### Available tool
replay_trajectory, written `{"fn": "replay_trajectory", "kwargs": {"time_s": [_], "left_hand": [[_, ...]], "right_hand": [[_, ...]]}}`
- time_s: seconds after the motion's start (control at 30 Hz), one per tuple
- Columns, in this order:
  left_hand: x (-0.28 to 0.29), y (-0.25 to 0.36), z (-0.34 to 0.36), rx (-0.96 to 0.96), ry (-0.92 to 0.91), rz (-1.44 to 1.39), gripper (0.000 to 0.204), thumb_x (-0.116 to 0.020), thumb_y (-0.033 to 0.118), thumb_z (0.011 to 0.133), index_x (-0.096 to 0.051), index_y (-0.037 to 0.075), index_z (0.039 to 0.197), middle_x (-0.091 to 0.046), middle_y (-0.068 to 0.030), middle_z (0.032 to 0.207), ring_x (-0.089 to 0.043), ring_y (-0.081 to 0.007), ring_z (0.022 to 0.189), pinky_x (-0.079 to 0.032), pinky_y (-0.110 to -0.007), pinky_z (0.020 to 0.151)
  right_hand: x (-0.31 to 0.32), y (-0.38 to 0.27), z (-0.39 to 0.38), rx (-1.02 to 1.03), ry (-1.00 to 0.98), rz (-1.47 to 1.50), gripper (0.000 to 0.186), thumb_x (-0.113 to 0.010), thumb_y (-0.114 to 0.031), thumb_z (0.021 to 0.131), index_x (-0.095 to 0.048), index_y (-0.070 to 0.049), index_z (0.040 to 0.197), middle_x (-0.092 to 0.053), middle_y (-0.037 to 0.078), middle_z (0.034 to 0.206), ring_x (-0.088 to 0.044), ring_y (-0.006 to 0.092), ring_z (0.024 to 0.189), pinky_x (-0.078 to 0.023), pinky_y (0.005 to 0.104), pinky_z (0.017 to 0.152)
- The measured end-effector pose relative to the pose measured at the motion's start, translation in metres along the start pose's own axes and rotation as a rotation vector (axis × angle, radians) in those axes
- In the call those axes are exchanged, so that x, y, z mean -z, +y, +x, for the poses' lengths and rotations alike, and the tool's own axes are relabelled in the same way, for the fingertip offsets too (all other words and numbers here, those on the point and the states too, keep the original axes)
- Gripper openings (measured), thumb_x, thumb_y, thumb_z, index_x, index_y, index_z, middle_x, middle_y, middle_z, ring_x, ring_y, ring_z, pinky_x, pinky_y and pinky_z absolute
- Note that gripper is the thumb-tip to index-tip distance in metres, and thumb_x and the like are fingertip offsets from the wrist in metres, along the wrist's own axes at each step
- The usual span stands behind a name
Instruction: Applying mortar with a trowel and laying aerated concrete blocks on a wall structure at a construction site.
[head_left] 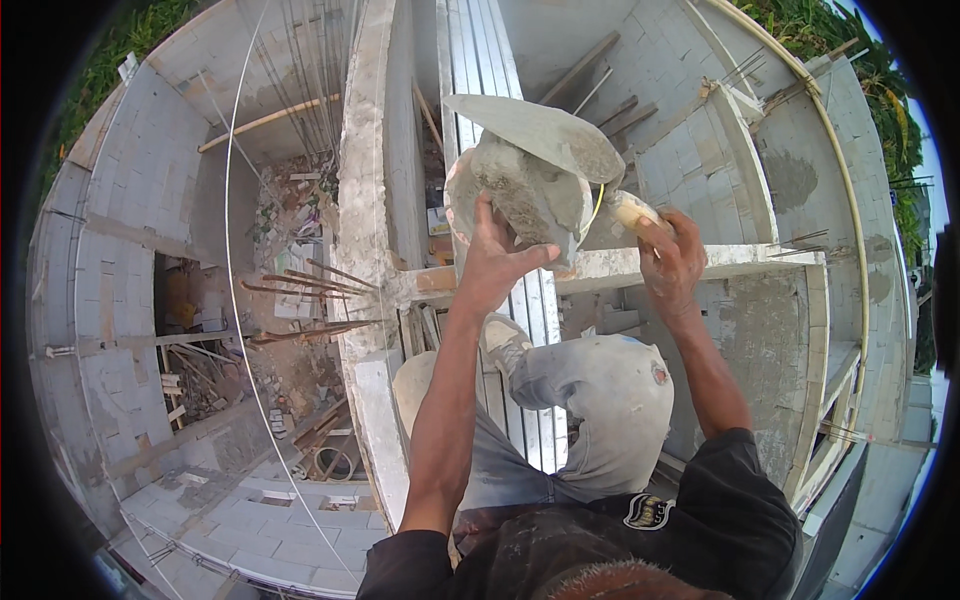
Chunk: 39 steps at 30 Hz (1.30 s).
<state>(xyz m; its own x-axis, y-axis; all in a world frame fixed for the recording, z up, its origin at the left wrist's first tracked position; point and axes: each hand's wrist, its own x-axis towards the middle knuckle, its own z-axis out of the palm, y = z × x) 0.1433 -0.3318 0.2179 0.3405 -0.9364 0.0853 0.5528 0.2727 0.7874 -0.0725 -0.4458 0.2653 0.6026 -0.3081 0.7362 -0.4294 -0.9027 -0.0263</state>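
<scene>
My right hand [672, 250] is closed round the pale handle of a trowel [548, 135]. The trowel's broad grey blade, coated with mortar, is tilted over the far side of a round bucket [462, 200]. Grey wet mortar [520, 190] fills the bucket, and a thin yellow handle curves along its right side. At the bucket's near side is my left hand [500, 255], thumb and forefinger spread wide and gripping around it. Its other fingers are partly hidden. Under the bucket run long shiny metal channels [535, 320], and whether it rests on them I cannot tell.
I am high up astride the channels, between rough concrete beams [362, 180]. Rusty rebar ends [310, 285] stick out at the left. A white line [232, 200] hangs down the left side. Rubble and timber [325, 430] lie far below, among grey block walls [140, 200].
</scene>
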Motion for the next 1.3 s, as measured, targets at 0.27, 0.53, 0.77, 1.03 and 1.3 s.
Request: {"fn": "replay_trajectory", "kwargs": {"time_s": [0.27,0.53,0.77,1.03,1.3], "left_hand": [[0.008,0.007,-0.001,-0.063,0.074,-0.054,0.100,-0.078,-0.002,0.069,-0.011,0.002,0.143,-0.036,-0.0189,0.136,-0.037,-0.0270,0.130,-0.034,-0.039,0.110],[0.031,0.025,-0.084,-0.044,0.211,0.021,0.094,-0.080,-0.004,0.067,-0.023,0.001,0.142,-0.044,-0.0155,0.134,-0.046,-0.0250,0.125,-0.044,-0.039,0.103],[0.061,0.059,-0.233,0.065,0.741,0.421,0.056,-0.082,0.002,0.068,-0.059,-0.003,0.119,-0.064,-0.0119,0.112,-0.061,-0.0215,0.103,-0.050,-0.034,0.090],[0.108,0.088,-0.310,0.117,1.008,0.619,0.054,-0.080,-0.002,0.068,-0.058,-0.004,0.117,-0.065,-0.0117,0.110,-0.062,-0.0213,0.098,-0.050,-0.033,0.087],[0.144,0.132,-0.278,0.162,0.720,1.046,0.065,-0.075,-0.005,0.066,-0.051,0.010,0.123,-0.041,-0.0129,0.141,-0.047,-0.0285,0.124,-0.046,-0.043,0.103]], "right_hand": [[0.059,0.031,-0.052,-0.200,-0.223,-0.147,0.046,-0.074,-0.001,0.071,-0.062,-0.017,0.112,-0.058,0.010,0.109,-0.062,0.0302,0.096,-0.051,0.0411,0.075],[-0.032,0.025,-0.049,-0.537,-0.582,0.105,0.039,-0.071,-0.008,0.080,-0.058,-0.010,0.117,-0.059,0.011,0.112,-0.062,0.0314,0.100,-0.050,0.0400,0.082],[-0.116,0.029,-0.008,-0.477,-0.607,0.292,0.046,-0.069,-0.009,0.083,-0.054,-0.015,0.126,-0.055,0.012,0.120,-0.062,0.0273,0.096,-0.050,0.0390,0.081],[-0.132,0.010,0.005,-0.340,-0.526,0.325,0.048,-0.068,-0.004,0.083,-0.053,-0.016,0.127,-0.054,0.010,0.122,-0.062,0.0245,0.094,-0.051,0.0379,0.082],[-0.117,0.000,-0.006,-0.377,-0.491,0.348,0.046,-0.068,-0.004,0.083,-0.056,-0.016,0.126,-0.054,0.009,0.123,-0.063,0.0234,0.097,-0.051,0.0374,0.083]]}}
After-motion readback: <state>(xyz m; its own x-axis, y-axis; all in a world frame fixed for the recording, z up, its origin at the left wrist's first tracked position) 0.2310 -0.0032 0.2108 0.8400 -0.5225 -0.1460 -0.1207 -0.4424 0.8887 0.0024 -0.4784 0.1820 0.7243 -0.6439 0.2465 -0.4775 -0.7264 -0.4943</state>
